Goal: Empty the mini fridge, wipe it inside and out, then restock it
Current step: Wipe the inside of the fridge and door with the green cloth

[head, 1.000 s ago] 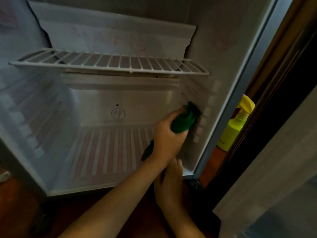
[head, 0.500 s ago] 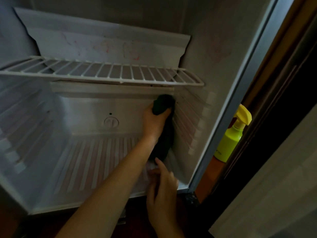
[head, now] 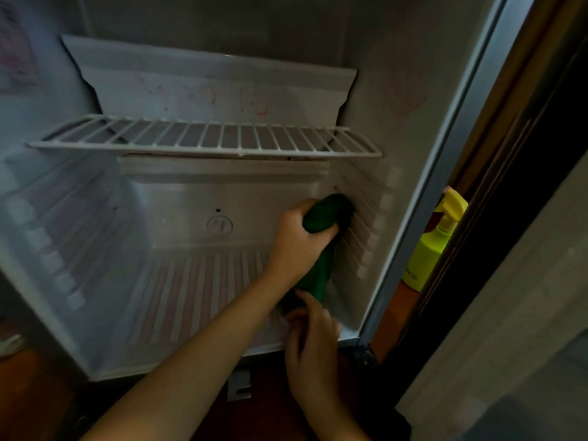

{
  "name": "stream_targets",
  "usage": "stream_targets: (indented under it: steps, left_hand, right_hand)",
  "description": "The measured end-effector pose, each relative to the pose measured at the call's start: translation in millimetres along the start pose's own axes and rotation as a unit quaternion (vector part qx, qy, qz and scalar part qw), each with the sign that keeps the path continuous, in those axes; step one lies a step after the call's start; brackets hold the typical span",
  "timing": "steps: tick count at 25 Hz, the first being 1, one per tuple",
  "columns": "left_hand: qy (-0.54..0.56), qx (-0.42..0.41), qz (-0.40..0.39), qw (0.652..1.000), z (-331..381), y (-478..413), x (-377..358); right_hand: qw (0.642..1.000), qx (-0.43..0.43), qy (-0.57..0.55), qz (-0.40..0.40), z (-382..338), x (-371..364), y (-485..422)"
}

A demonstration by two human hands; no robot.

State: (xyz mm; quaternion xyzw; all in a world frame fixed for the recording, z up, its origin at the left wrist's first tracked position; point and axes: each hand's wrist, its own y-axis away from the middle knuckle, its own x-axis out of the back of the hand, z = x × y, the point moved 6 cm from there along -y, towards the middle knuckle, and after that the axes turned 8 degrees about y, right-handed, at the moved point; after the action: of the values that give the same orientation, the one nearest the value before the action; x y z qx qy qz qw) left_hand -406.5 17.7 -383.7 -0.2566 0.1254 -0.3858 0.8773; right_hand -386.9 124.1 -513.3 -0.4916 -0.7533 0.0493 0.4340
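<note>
Right hand (head: 313,348): at the fridge (head: 191,281) floor lip, fingers loosely bent by the cloth's tail; whether it holds it cannot be told. Left hand (head: 296,246): fist wrapped around green cloth (head: 324,214), pressed to the rear right corner. Fridge: emptied; interior wiping under way; outside and restocking apparently left. Shelf (head: 203,138): bare, in place, limits reach upward. Back panel (head: 222,93): red marks remain. Spray bottle (head: 426,253): outside, right.

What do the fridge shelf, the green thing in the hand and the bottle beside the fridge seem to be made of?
Wire shelf: probably metal wire with white coating, thin parallel bars.
Green cloth: soft fabric, matte; it bunches and hangs limp.
Spray bottle: likely plastic, smooth, opaque lime body, yellow trigger head.
</note>
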Motion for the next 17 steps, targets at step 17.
stream_targets:
  steps: [17]
  left_hand:
    - [-0.085,-0.138,0.031,0.986,8,51,-22]
  right_hand:
    - [0.997,-0.021,-0.065,0.041,6,-2,6]
